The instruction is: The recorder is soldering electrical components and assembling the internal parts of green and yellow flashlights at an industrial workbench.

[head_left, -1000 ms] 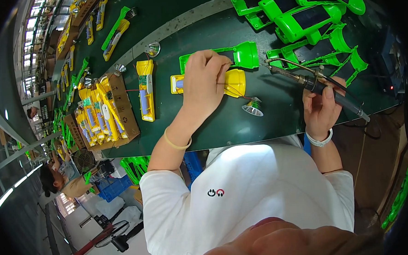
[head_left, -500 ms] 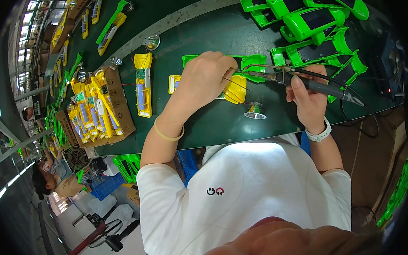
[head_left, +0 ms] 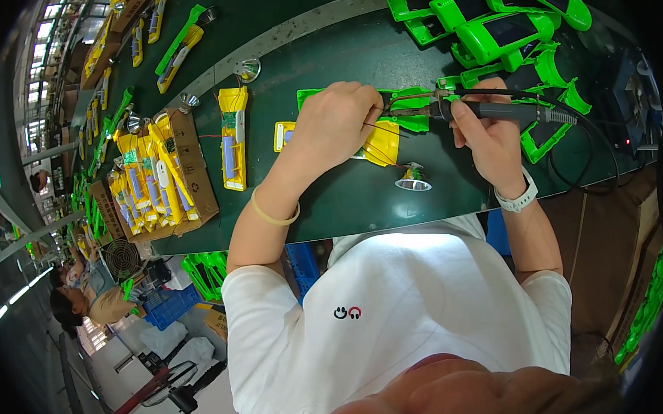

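Your left hand (head_left: pixel 336 119) presses closed on the yellow housing (head_left: pixel 381 142) on the desk (head_left: pixel 346 199), while your right hand (head_left: pixel 490 133), just beside it, grips the soldering iron (head_left: pixel 491 111) firmly.

The left hand (head_left: pixel 338 120) presses down on a yellow casing (head_left: pixel 377 141) lying on the dark green surface (head_left: pixel 346 199). The right hand (head_left: pixel 493 138) grips a soldering iron (head_left: pixel 491 111), its tip near the left fingers. A shiny reflector cone (head_left: pixel 412 179) sits just beside the casing.
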Available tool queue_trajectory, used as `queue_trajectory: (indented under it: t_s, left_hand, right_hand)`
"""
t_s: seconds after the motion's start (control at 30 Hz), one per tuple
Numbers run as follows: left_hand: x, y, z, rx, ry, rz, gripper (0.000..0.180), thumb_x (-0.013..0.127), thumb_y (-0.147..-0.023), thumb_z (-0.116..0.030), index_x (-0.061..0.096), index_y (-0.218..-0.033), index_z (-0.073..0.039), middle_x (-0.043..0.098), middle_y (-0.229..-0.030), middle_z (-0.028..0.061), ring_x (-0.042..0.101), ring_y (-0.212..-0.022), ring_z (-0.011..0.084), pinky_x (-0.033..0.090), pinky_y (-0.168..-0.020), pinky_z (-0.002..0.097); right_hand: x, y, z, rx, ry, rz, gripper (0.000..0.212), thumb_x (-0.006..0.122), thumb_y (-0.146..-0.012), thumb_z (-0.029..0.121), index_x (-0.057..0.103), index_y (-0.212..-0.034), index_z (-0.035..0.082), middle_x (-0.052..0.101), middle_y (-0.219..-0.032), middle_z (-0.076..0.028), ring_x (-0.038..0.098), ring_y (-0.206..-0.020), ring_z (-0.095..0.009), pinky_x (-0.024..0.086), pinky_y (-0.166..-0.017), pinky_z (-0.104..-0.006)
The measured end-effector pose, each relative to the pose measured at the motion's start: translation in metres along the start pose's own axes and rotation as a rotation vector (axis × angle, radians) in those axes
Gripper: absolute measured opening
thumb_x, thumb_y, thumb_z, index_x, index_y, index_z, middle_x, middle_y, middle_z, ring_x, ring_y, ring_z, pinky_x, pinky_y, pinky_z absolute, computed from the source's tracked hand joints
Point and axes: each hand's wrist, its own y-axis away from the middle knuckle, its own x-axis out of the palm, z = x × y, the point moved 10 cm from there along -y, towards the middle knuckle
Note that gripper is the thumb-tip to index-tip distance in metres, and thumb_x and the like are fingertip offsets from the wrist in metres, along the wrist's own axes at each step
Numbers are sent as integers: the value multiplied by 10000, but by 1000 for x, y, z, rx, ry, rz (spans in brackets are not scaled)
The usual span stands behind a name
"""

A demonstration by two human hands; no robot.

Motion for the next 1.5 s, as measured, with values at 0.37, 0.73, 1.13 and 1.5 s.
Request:
queue_trajectory:
  t_s: [0.37,0.73,1.13,1.5]
  left_hand:
    - [-2,1,-3,-15,-23,9,13,575,-700,-40,573,-713,-42,560,-676,96,562,-705,276,456,-607,369]
    - [4,7,-13,70,7,-19,73,586,-658,-40,540,-710,-62,539,-688,87,542,-695,284,441,-597,375]
    - [-18,54,19,-362,715,-61,50,625,-767,0,583,-794,2,630,-850,64,621,-680,109,491,-553,243]
    - [-38,65,44,-252,650,-273,79,597,-791,-6,620,-867,-3,594,-800,56,554,-668,126,437,-558,214]
  right_hand:
    - [-12,10,34,-122,-50,-103,228,565,-860,96,385,-983,27,540,-713,-63,542,-550,-96,396,-416,-187]
    - [27,-7,18,-92,72,40,268,487,-905,122,312,-1070,5,551,-902,-143,630,-831,-223,541,-676,-287]
    - [9,16,6,-93,-50,-43,220,454,-918,117,304,-1052,28,589,-901,-176,629,-785,-208,517,-642,-274]
    - [16,26,6,-53,-138,-80,345,600,-814,18,359,-1061,31,514,-834,-65,516,-614,-82,446,-516,-209]
